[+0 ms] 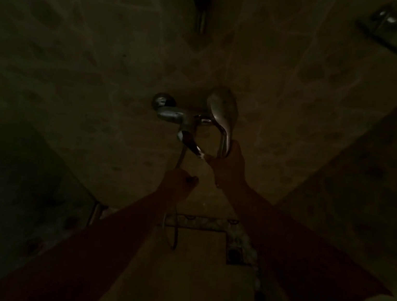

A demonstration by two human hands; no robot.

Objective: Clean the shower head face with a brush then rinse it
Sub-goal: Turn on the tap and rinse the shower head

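Head view is very dim. Right hand point(228, 164) grips the handle of the shower head point(223, 110), its fingers curled round the stem, and holds it upright just beside the wall mixer tap point(171, 115) on the tiled wall point(78, 58). Left hand point(179, 180) is raised below the tap near the hose point(180, 158); whether its fingers grip the hose or anything else I cannot tell in the dark.
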